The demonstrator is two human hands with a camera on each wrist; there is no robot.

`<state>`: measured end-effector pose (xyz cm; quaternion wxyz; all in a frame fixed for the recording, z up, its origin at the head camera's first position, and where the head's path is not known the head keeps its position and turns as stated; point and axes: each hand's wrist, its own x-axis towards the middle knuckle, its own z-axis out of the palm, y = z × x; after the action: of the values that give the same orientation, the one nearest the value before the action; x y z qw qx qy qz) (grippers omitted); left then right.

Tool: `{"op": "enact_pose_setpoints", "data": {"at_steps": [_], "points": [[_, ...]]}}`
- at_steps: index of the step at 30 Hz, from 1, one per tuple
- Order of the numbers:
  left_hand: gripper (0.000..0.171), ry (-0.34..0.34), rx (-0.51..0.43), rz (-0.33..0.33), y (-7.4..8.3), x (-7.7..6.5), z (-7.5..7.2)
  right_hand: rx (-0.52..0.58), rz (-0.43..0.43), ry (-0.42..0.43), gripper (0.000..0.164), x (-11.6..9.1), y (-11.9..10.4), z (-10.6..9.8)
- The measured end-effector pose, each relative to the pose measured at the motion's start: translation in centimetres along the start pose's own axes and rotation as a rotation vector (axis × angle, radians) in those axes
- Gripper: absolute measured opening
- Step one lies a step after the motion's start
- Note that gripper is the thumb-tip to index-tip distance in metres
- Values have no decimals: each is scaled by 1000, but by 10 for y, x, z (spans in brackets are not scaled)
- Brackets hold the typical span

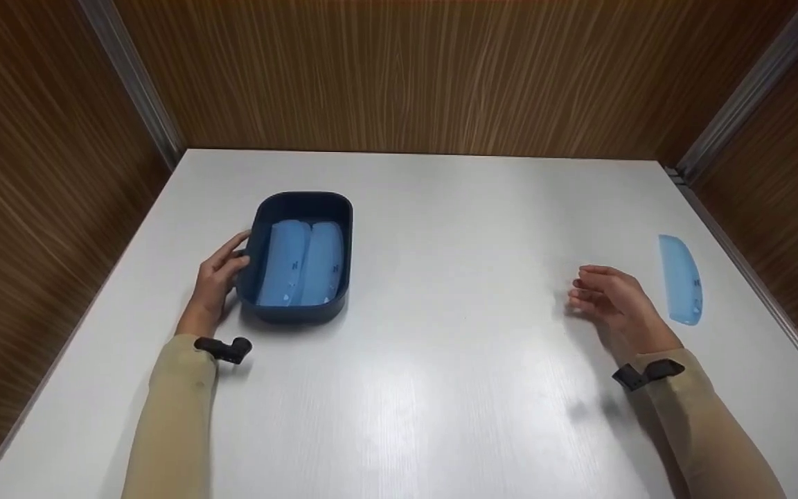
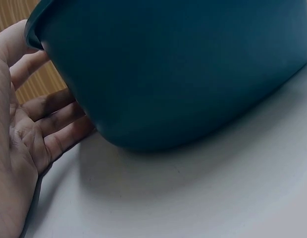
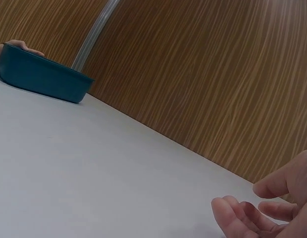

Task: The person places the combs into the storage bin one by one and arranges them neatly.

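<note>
A dark blue rectangular bin with rounded corners stands on the left of the table. My left hand touches its left outer wall, fingers extended along the side and thumb near the rim; the left wrist view shows the fingertips against the bin wall. Inside the bin, light blue half-moon plastic pieces lie side by side. My right hand hovers over the right of the table with loosely bent fingers, holding nothing. Just right of it, another light blue half-moon piece with small dark markings lies flat.
The white table is bordered by wood-grain panels at the back and both sides. Metal posts stand at the back corners. Each wrist wears a black camera band.
</note>
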<state>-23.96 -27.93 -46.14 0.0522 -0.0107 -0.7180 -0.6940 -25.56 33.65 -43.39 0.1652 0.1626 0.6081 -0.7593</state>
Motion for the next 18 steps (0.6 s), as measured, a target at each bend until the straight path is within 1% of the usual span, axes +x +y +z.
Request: {"op": "enact_pose_setpoints", "data": {"at_steps": [4,7,12,15,18], "points": [[48,-2,-2,2,-1,0,-1,45,-8,-6,43,-3,-4,-12],[48,-3,7,9,-1,1,-1,63,-9,5,39,-6,-6,-20],[48,-11,11,13,-1,1,-1,88,-18,49,35,-9,-8,-34],[49,-16,13,13,1,0,0,136,-26,71,25,-11,-10,-42],[49,-15,25,18,2,-1,1,189,-36,52,15,-14,-13,-51]]}}
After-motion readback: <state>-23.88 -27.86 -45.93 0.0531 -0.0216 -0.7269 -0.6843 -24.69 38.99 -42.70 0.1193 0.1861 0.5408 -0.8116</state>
